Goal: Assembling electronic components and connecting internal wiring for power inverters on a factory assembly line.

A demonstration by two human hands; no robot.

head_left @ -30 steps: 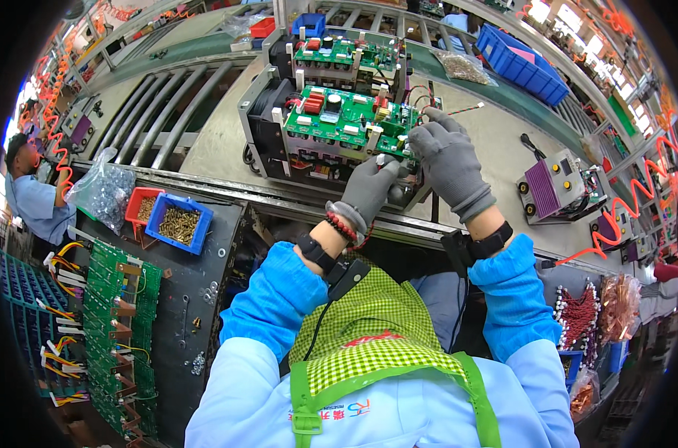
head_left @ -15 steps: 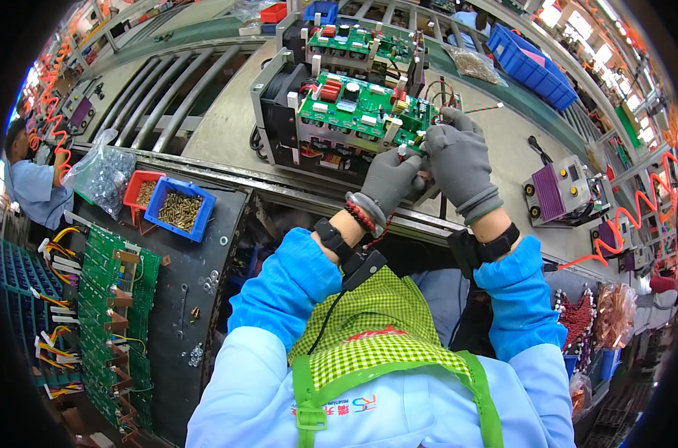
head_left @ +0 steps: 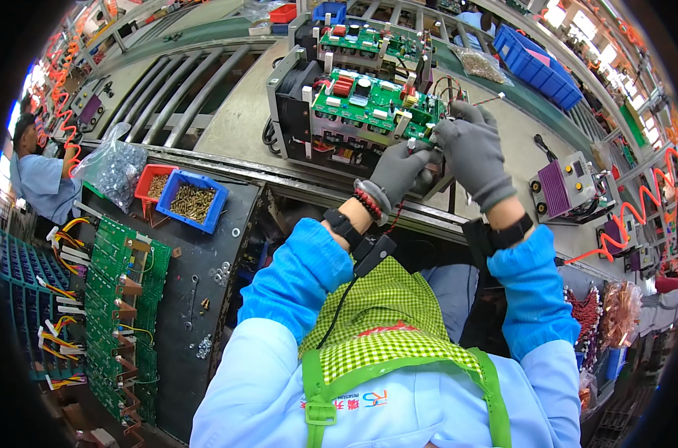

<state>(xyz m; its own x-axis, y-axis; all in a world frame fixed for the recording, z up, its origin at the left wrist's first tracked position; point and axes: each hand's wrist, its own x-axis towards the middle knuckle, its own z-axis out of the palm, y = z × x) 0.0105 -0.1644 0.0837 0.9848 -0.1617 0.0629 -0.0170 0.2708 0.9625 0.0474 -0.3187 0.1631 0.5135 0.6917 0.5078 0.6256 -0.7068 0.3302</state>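
Note:
A power unit with a black fan (head_left: 289, 95) at its left end stands upright on the bench, a green circuit board (head_left: 380, 98) along its top. Both my hands wear grey gloves at the unit's near right corner. My left hand (head_left: 404, 173) is closed, with a thin red wire (head_left: 396, 215) hanging below it, apparently held in its fingers. My right hand (head_left: 473, 153) is bent over the right end of the board, its fingertips pinched together. What lies between those fingertips is hidden.
A second, similar unit (head_left: 372, 46) stands behind. Left are a blue bin (head_left: 213, 216) of brass screws, a red bin (head_left: 146, 179), a bag of hardware (head_left: 115, 175), a wrench (head_left: 192, 299) and green circuit boards (head_left: 111, 299). A purple-sided machine (head_left: 566, 187) stands right; beyond runs a roller conveyor (head_left: 182, 97).
The whole view has shifted slightly, so the unit and bench appear a little further right and lower. Both hands stay at the same corner of the board, the right one slightly turned.

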